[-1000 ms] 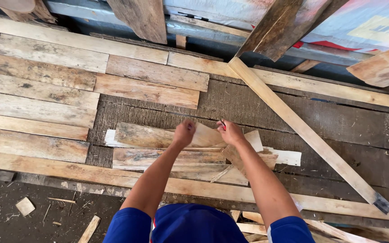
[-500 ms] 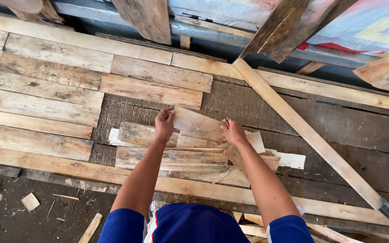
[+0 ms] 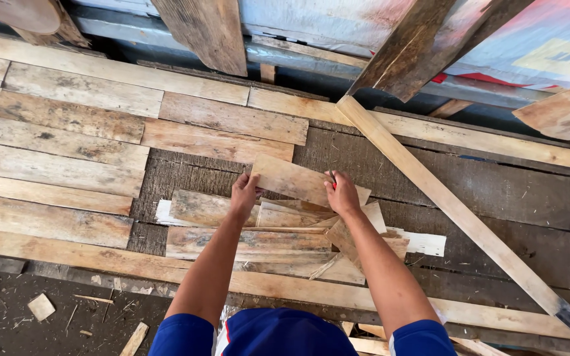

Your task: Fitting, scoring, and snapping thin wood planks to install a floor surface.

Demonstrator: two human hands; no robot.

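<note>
You wear a bright blue short-sleeved top; its sleeves end well above the elbows, leaving both forearms bare down to your left hand (image 3: 244, 191) and right hand (image 3: 342, 195). A thin white strip edges the blue cloth beside your left sleeve.

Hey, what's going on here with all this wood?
A person in blue sleeves is leaning over a rough wooden platform, gripping a short board with both hands: the left hand at its left end, the right hand toward its right. The board is tilted above a loose pile of scrap planks. A long slat lies diagonally to the right, and lighter boards cover the platform's left side.
</note>
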